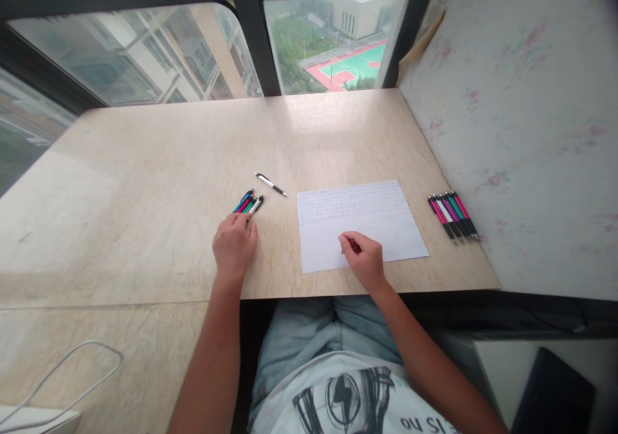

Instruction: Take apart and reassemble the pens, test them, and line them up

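Note:
My right hand (365, 257) rests on a white sheet of paper (360, 223) with handwritten lines across its upper part; its fingers are closed round a red pen (355, 246) whose tip touches the sheet. My left hand (234, 243) lies on the beige desk (159, 183), fingers curled over the near ends of a small bunch of coloured pens (249, 202). A single black-and-white pen (271, 184) lies loose just beyond that bunch.
A row of several pink, purple and green pens (452, 215) lies at the desk's right edge beside a pale wall (521, 118). Windows (145, 54) stand behind the desk. A white cable (67, 376) loops at the lower left. A dark object (555, 395) sits at lower right.

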Available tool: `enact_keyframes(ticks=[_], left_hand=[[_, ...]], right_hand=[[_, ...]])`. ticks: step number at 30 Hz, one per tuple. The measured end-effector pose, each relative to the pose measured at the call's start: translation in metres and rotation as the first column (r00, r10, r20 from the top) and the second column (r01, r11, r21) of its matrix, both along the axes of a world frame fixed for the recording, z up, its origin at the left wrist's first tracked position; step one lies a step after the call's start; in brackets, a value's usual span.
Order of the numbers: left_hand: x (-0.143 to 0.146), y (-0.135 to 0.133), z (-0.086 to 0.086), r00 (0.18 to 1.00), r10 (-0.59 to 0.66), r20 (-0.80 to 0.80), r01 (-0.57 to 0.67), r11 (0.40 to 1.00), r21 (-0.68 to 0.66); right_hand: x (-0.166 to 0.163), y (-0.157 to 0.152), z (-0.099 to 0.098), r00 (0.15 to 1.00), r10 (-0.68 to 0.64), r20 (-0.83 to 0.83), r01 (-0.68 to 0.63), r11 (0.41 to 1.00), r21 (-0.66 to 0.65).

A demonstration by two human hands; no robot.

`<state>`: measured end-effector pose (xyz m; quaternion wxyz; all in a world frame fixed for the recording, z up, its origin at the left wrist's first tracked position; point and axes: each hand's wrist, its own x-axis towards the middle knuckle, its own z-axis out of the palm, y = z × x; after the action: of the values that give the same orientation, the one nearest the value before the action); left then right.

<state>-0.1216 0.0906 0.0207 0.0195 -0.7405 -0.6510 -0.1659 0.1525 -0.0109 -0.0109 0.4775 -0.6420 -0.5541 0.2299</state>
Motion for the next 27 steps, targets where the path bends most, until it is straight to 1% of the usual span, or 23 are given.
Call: enact_keyframes(ticks=[3,8,10,12,13,14,15,16,17,18,19,20,21,22,24,26,27], left_hand=[[-0.001,0.003,0.000,0.999,-0.041,0.023,0.042,0.999,-0.020],[-0.002,0.006,0.000,0.977,-0.185,0.105,0.194,0.977,-0.083],[-0.002,0.004,0.000,0.964,-0.222,0.148,0.240,0.964,-0.112],[0.001,-0.001,0.000,0.948,-0.206,0.242,0.241,0.962,-0.125],[0.003,-0.005,0.001,0.930,-0.175,0.323,0.226,0.966,-0.129],[0.006,-0.010,0.000,0.895,-0.128,0.427,0.205,0.969,-0.137],[0.010,-0.015,0.000,0.827,-0.060,0.559,0.174,0.973,-0.153],[0.016,-0.022,-0.001,0.720,0.018,0.694,0.157,0.969,-0.189],[0.023,-0.029,-0.002,0.578,0.094,0.811,0.168,0.958,-0.231],[0.031,-0.036,-0.003,0.424,0.153,0.892,0.208,0.943,-0.261],[0.040,-0.044,-0.005,0.266,0.194,0.944,0.245,0.934,-0.261],[0.051,-0.051,-0.006,0.125,0.226,0.966,0.277,0.927,-0.253],[0.061,-0.058,-0.008,0.013,0.262,0.965,0.299,0.920,-0.254],[0.071,-0.064,-0.011,-0.068,0.298,0.952,0.315,0.912,-0.263],[0.089,-0.073,-0.015,-0.182,0.347,0.920,0.326,0.904,-0.276],[0.101,-0.078,-0.018,-0.248,0.364,0.898,0.319,0.906,-0.279],[0.105,-0.080,-0.020,-0.263,0.364,0.894,0.319,0.907,-0.276]], right_hand=[[0.000,0.000,0.000,1.000,0.006,0.002,-0.006,1.000,0.002],[0.000,0.000,0.000,1.000,0.009,0.002,-0.009,1.000,0.007],[0.000,0.000,0.000,1.000,0.004,0.007,-0.004,1.000,0.006],[0.000,0.000,0.000,1.000,-0.006,0.009,0.006,1.000,0.005],[0.000,0.000,0.001,1.000,-0.011,0.008,0.011,1.000,0.005],[0.000,0.000,0.001,1.000,-0.015,0.005,0.015,1.000,0.004],[0.000,0.000,0.001,1.000,-0.018,0.002,0.018,1.000,0.005],[0.000,0.000,0.001,1.000,-0.021,-0.002,0.021,1.000,0.007],[0.000,0.000,0.001,1.000,-0.021,-0.010,0.021,1.000,0.008],[0.000,0.000,0.002,1.000,-0.022,-0.020,0.022,1.000,0.009],[0.000,0.000,0.003,0.999,-0.023,-0.035,0.024,1.000,0.009],[0.000,0.000,0.003,0.998,-0.024,-0.052,0.025,1.000,0.008],[0.000,-0.001,0.004,0.997,-0.025,-0.070,0.025,1.000,0.007],[0.000,-0.001,0.005,0.996,-0.024,-0.087,0.024,1.000,0.006],[0.000,-0.003,0.007,0.994,-0.016,-0.110,0.018,1.000,0.012],[0.001,-0.004,0.009,0.993,-0.006,-0.119,0.010,0.999,0.033],[0.001,-0.005,0.009,0.993,-0.002,-0.115,0.007,0.999,0.046]])
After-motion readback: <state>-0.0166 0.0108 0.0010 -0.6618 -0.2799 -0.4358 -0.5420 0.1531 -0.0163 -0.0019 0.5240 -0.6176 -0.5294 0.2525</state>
